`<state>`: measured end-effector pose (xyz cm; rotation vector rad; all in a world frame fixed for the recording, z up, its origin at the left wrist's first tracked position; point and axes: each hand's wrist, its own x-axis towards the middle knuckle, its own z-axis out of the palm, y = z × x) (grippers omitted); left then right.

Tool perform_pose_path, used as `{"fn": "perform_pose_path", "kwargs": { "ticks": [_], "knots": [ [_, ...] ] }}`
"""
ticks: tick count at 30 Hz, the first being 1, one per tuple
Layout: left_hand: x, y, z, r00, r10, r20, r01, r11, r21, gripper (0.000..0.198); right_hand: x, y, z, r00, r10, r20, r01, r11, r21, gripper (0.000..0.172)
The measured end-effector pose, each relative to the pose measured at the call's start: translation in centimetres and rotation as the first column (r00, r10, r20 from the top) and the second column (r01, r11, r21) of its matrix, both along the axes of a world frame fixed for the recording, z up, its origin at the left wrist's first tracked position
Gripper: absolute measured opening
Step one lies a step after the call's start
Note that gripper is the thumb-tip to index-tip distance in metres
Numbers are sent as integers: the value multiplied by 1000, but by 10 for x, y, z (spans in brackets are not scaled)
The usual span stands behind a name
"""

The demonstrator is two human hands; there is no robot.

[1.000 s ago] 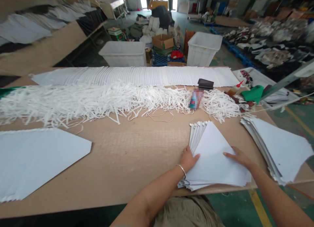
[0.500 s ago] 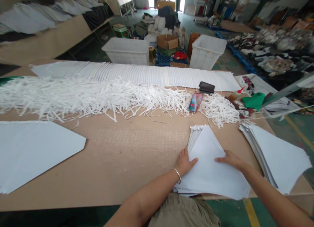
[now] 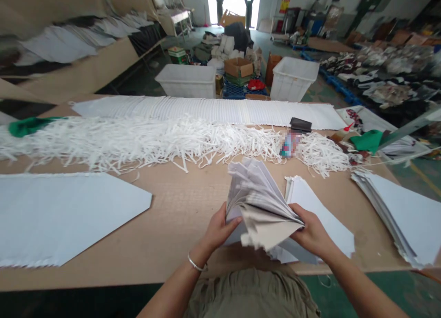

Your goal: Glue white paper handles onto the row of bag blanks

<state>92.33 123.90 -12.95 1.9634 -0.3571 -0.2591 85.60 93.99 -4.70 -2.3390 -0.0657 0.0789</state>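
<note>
Single head cam, from my head looking forward and down across the table (image 3: pixel 165 226), hands close at bottom, warehouse floor beyond. No second view.

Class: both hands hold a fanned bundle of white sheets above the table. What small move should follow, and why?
Probably lower the bundle onto the stack and square it: the left hand and right hand grip splayed, uneven sheets.

I see a tan counter (image 3: pixel 179 208): big white sheet (image 3: pixel 62 217) at left, long heap of white strips (image 3: pixel 155 141) across the middle, overlapping white sheets (image 3: pixel 206 110) along far edge, sheet stacks (image 3: pixel 399 212) right, black wallet (image 3: pixel 300 124).
</note>
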Motion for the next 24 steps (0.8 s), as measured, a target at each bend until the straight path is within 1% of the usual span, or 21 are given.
{"fn": "perform_pose_path", "kwargs": {
  "ticks": [2, 3, 4, 5, 6, 8, 9, 10, 12, 14, 17, 19, 21, 23, 24],
  "knots": [
    [-2, 43, 17, 996, -6, 88, -3, 995, 100, 51, -4, 38, -29, 997, -60, 48, 58, 997, 52, 34],
    [-5, 64, 20, 994, -11, 111, -4, 991, 133, 53, -7, 58, -45, 997, -61, 56, 56, 996, 76, 38],
    [-9, 85, 19, 991, -17, 130, -5, 986, 166, 57, -10, 75, -62, 998, -30, 54, 25, 995, 96, 43],
    [-13, 105, 15, 991, -27, 135, 1, 982, 190, 61, -14, 91, -79, 998, 23, 53, -28, 994, 108, 49],
    [-18, 123, 7, 992, -34, 124, 8, 978, 207, 66, -17, 103, -96, 995, 85, 56, -91, 990, 108, 57],
    [-27, 155, -13, 997, -17, 81, -3, 971, 238, 73, -22, 119, -128, 980, 186, 69, -191, 978, 84, 74],
    [-30, 167, -24, 998, 7, 65, -23, 967, 253, 75, -24, 124, -141, 978, 197, 73, -203, 977, 71, 80],
    [-31, 176, -33, 998, 31, 54, -44, 965, 258, 77, -25, 127, -152, 981, 181, 72, -185, 981, 62, 83],
    [-28, 185, -48, 998, 60, 33, -66, 969, 237, 78, -23, 132, -167, 992, 111, 56, -114, 992, 59, 83],
    [-20, 183, -57, 996, 90, 3, -89, 975, 201, 70, -19, 142, -170, 999, 34, 27, -35, 997, 63, 74],
    [-8, 175, -60, 988, 155, -8, -152, 972, 179, 47, -13, 164, -159, 999, -45, 16, 44, 998, 49, 51],
    [-4, 177, -56, 988, 153, 23, -155, 976, 153, 39, -12, 177, -147, 995, -85, 49, 83, 995, 52, 44],
    [-4, 189, -47, 990, 124, 66, -132, 983, 126, 36, -18, 185, -137, 991, -109, 79, 103, 992, 77, 42],
    [-6, 206, -36, 990, 60, 126, -72, 993, 97, 38, -27, 187, -130, 992, -102, 80, 93, 990, 105, 43],
    [-7, 214, -32, 987, 10, 161, -23, 996, 81, 42, -32, 187, -128, 994, -86, 68, 78, 990, 114, 48]
  ]
}}
